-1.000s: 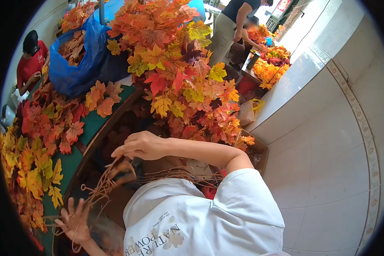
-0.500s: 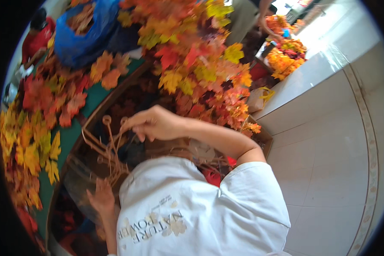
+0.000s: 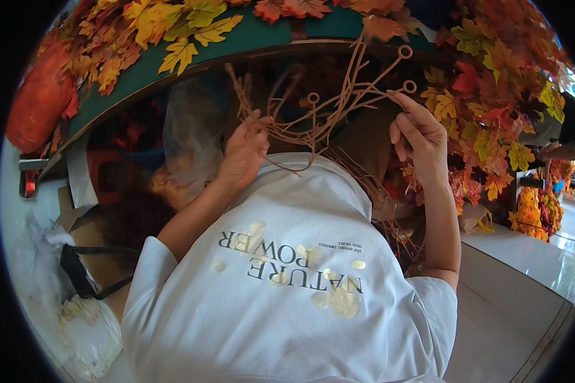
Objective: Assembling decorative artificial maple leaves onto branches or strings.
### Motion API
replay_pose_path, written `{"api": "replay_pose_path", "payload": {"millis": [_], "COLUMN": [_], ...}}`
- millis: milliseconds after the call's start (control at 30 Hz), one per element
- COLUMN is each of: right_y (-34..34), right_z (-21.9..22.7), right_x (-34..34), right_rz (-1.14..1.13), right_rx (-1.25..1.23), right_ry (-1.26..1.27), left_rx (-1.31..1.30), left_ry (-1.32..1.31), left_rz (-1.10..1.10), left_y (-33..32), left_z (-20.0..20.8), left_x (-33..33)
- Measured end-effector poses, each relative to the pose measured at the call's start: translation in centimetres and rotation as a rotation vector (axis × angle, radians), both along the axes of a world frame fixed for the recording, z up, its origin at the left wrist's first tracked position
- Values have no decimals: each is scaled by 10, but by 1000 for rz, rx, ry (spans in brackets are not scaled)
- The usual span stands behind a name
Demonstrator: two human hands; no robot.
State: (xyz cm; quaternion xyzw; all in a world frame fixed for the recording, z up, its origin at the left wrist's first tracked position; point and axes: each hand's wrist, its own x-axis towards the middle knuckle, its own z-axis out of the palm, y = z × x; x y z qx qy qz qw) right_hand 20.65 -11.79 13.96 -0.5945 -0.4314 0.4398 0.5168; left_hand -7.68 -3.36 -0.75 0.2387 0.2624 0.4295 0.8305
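Note:
A loose tangle of thin brown plastic stems with small ring ends lies across my lap. My left hand is closed around the stems at their left side, with several tips standing up beyond the fingers. At the right, my right hand pinches one stem close to a ring end, thumb and forefinger together, the other fingers curled. More brown stems lie beside my right thigh, partly hidden by my shirt.
Ahead runs a green table with a brown edge, carrying yellow leaves and a red bundle. Artificial maple leaves hang at right. A clear plastic bag and a white bag sit at left; another person's arm shows far right.
The view has swung to the right. My left hand has come up and closed on the stems, and my right hand has moved away from it, pinching a stem.

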Motion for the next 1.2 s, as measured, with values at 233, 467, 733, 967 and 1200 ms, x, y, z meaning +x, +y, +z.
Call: {"api": "replay_pose_path", "payload": {"millis": [233, 467, 733, 967, 1200], "right_y": [0, 6, -12, 26, 57], "right_z": [10, -10, -34, -34, 48], "right_x": [-14, -27, -38, -124, 23], "right_rz": [102, 247, 755, 1078, 573], "right_rx": [17, -44, 212, 695, 441], "right_ry": [-121, -311, -780, -720, -969], "left_rx": [-229, -176, -47, -59, 282], "left_ry": [69, -171, -34, 138, 603], "left_rz": [83, 289, 370, 928, 1564], "left_y": [18, 23, -9, -49, -40], "left_z": [6, 26, 41, 76, 76], "left_x": [13, 1, -62, -161, -335]}}
